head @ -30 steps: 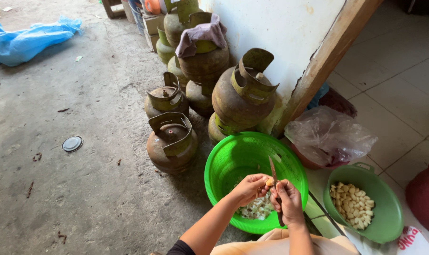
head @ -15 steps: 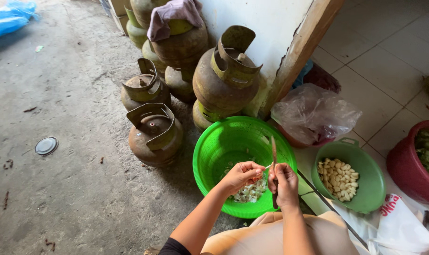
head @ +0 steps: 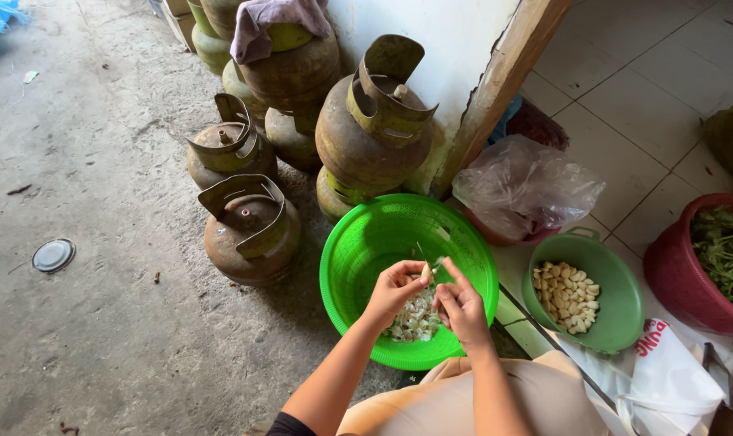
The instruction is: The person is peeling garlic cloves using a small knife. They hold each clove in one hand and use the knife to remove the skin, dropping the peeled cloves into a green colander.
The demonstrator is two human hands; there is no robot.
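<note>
Both hands' fingers [head: 405, 276] pinched on a smooth pale clove [head: 425, 274] above the ribbed green basket [head: 366, 242]

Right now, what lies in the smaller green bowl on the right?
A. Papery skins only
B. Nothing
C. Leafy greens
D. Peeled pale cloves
D: the smaller green bowl holds a heap of pale peeled cloves, while the leafy greens sit in the red basket further right.
</note>
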